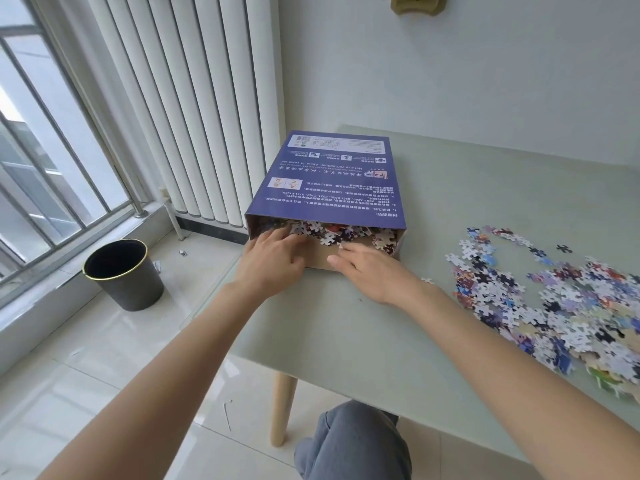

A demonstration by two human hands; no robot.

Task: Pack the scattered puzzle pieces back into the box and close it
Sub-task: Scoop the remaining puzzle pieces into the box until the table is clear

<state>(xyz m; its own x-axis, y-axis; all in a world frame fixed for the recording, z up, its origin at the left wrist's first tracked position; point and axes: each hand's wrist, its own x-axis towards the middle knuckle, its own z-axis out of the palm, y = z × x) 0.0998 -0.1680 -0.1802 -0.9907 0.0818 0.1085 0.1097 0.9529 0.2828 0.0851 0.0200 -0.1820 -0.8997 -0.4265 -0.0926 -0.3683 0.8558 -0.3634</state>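
A purple puzzle box [329, 181] lies flat on the pale green table [363, 341], its near end open toward me. Many puzzle pieces [349, 233] show inside the opening. My left hand [273, 261] lies at the left side of the opening, its fingers reaching in among the pieces. My right hand [374, 271] lies flat at the box's brown bottom flap, fingers stretched toward the pieces. A big heap of loose puzzle pieces [554, 303] is spread over the table to the right. One single piece [427, 280] lies just beside my right wrist.
A black waste bin [123, 275] stands on the tiled floor to the left, below a barred window. A white radiator [194, 109] stands behind the box. The table's left edge runs just beside my left hand. My knee [353, 441] shows under the table.
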